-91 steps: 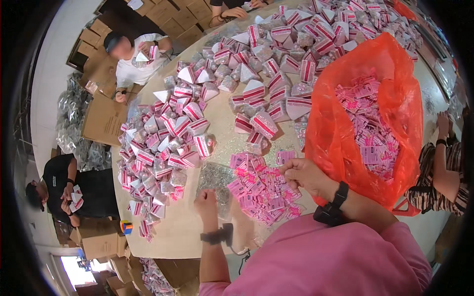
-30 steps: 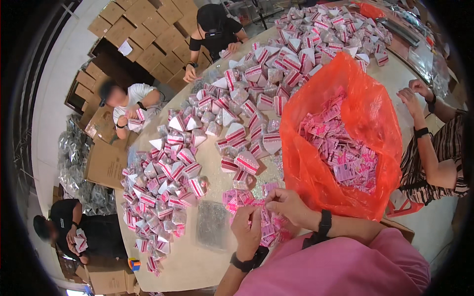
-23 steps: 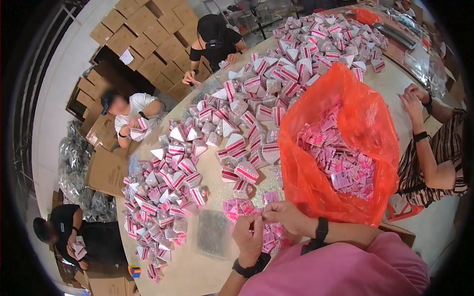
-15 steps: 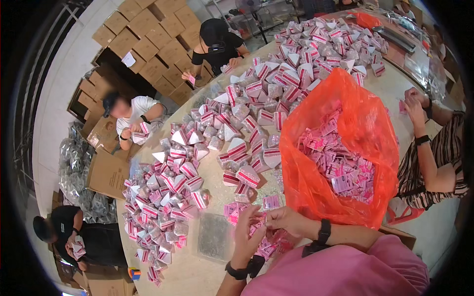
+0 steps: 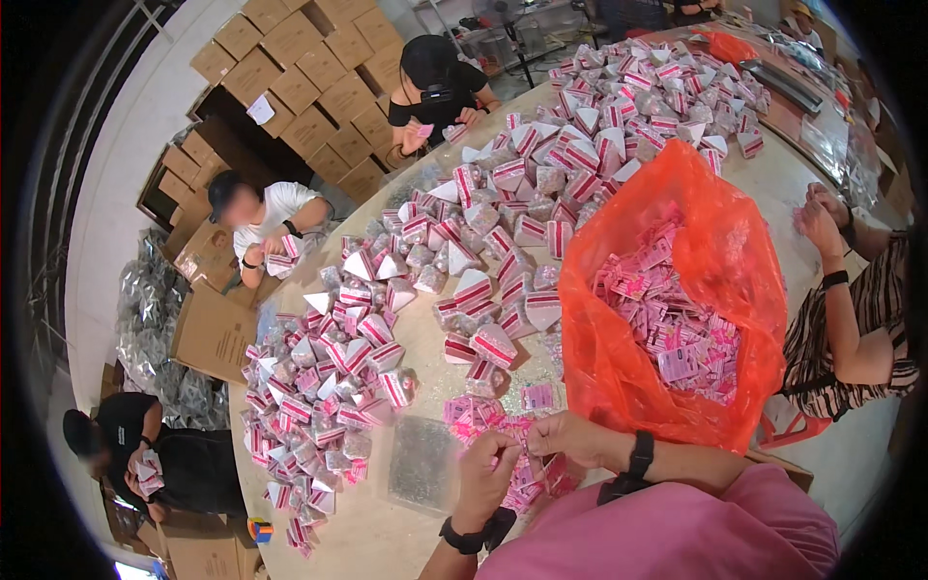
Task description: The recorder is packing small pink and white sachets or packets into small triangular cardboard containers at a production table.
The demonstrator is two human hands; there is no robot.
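My left hand (image 5: 486, 476) and my right hand (image 5: 578, 441) are close together at the near edge of the table, each with thumb and forefinger pinched. What lies between the fingertips is too small to make out against the pink behind it. Under and around them is a loose heap of small flat pink packets (image 5: 471, 414). One packet (image 5: 536, 396) lies flat just beyond my fingers. Left of my left hand sits a shallow clear plastic tray (image 5: 421, 466). A large red plastic bag (image 5: 583, 333), standing open beyond my right hand, holds many more pink packets (image 5: 667, 333).
Triangular pouches (image 5: 494, 345) with white and pink-striped faces cover much of the pale table (image 5: 372, 530). Several people work around it; a person in a striped garment (image 5: 839, 329) is at the right. Cardboard boxes (image 5: 319, 68) are stacked at the back left.
My left hand has gone from spread fingers to a closed pinch. Both hands stay close together over the packets. The whole view has shifted slightly.
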